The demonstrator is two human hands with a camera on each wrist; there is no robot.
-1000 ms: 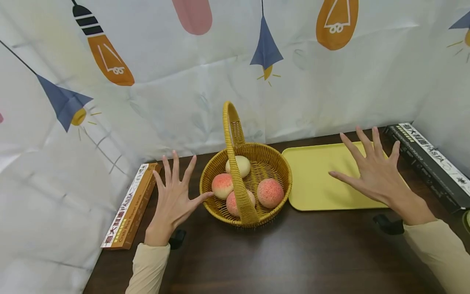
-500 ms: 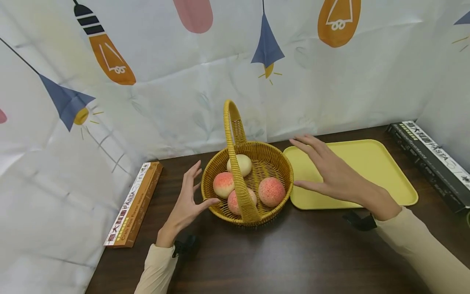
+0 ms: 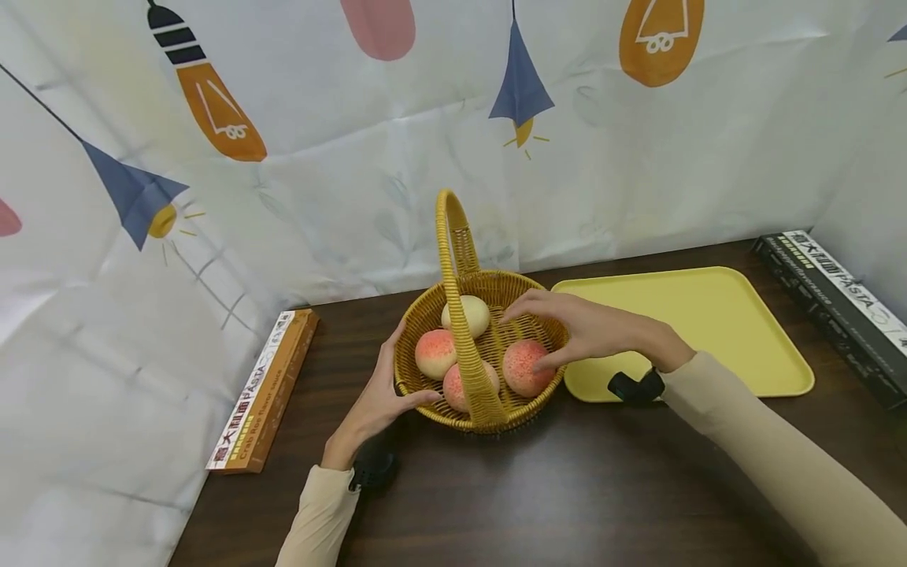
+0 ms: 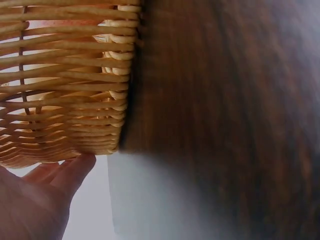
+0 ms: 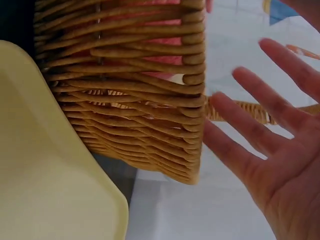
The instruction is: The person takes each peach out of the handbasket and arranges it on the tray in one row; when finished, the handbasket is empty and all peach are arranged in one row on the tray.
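Note:
A yellow wicker basket (image 3: 413,311) with a tall handle holds a red peach (image 3: 522,368) on the right, two pink-and-cream peaches (image 3: 435,354) at the left and front, and a cream-coloured round fruit (image 3: 475,315) behind. My left hand (image 3: 379,402) rests against the basket's left side, its fingers straight along the outer wall and its thumb over the front rim. Over the right rim reaches my right hand (image 3: 584,323), fingers spread apart, the thumb overlapping the red peach in the head view. The right wrist view shows the right palm (image 5: 295,175) with nothing in it.
A yellow tray (image 3: 751,339) lies right of the basket. An orange pasta box (image 3: 272,394) lies at the left and a black pasta box (image 3: 836,307) at the far right. A printed white cloth (image 3: 354,205) hangs behind the dark table (image 3: 538,488).
Both hands have come in from spread positions at the sides. The left has reached the basket's wall; the right has moved left from above the tray to over the red peach.

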